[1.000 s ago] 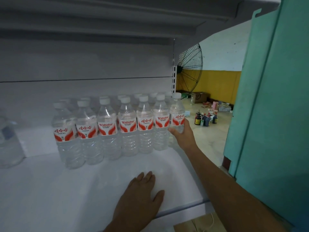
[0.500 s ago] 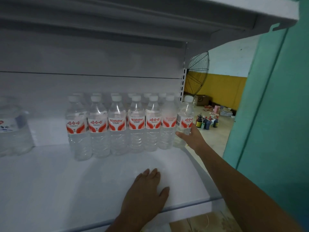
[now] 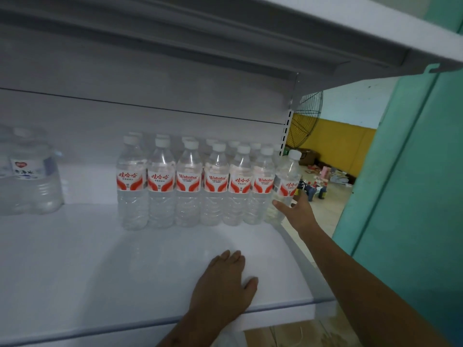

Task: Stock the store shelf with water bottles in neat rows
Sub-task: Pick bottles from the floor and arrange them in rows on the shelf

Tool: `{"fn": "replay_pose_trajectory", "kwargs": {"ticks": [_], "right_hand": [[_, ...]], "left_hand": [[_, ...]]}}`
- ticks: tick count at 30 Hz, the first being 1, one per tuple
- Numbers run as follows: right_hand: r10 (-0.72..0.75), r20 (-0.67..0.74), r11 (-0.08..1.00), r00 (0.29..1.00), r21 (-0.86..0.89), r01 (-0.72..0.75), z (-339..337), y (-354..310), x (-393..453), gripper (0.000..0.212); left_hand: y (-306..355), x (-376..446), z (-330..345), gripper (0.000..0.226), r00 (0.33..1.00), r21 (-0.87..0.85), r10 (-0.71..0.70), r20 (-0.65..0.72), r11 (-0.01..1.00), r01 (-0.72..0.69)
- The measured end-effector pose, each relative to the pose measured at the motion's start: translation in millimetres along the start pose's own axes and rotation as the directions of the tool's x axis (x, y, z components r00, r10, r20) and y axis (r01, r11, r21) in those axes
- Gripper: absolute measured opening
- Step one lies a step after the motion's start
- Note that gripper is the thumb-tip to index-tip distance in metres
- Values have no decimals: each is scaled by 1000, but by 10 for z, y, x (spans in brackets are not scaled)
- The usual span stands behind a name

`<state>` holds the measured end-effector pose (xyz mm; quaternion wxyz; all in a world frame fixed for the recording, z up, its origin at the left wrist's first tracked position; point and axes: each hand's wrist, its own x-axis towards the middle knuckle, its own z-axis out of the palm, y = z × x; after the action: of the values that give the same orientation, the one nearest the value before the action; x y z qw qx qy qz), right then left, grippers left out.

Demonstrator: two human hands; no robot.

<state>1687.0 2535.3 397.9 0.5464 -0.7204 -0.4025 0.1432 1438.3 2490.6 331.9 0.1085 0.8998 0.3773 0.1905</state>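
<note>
White shelf (image 3: 75,271) carries a front row of water bottles (image 3: 190,186) along its back. Left hand (image 3: 223,281) lies flat, fingers straight, on the board; right hand (image 3: 298,209) grips the end bottle (image 3: 285,181).

The right hand (image 3: 297,211) has loosened on the end bottle (image 3: 285,186): a second ago its fingers wrapped the lower body, while now the thumb lies across the front below the label and the palm sits off to the side. That bottle, just ahead of the hand, now tilts slightly away from its neighbour at the cap. The view has swung rightward and upward.
</note>
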Motion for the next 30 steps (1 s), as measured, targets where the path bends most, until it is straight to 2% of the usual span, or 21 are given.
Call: {"fn": "replay_pose_trajectory", "kwargs": {"ticks": [3,5,9,14,21,25,30], "right_hand": [[20,-15,997,1000,-74,-21,-134,-82,-153,98],[33,-9,996,999,-81,-34,-222,-143,-319,98],[12,4,998,1000,-66,-11,-335,-282,-816,90],[-113,97,992,989,-53,118,-221,-567,-1551,71],[-230,284,973,931,35,229,312,-1116,-2489,69],[-317,424,947,848,86,311,925,-1546,-2972,69],[-396,575,918,716,237,318,1899,-2150,-3734,68]], "left_hand": [[20,-7,-27,65,1000,-10,-8,-8,1000,8],[39,-24,-72,61,999,-73,-36,-17,997,35],[97,-168,-210,56,987,-236,-104,-121,969,73],[182,-519,-503,53,974,-446,-172,-150,890,89],[16,-1293,-1076,50,932,-503,-252,-262,859,91],[-550,-2021,-1597,47,840,-475,-425,-337,847,238],[-1291,-3276,-2207,46,651,-441,-614,-446,784,437]]}}
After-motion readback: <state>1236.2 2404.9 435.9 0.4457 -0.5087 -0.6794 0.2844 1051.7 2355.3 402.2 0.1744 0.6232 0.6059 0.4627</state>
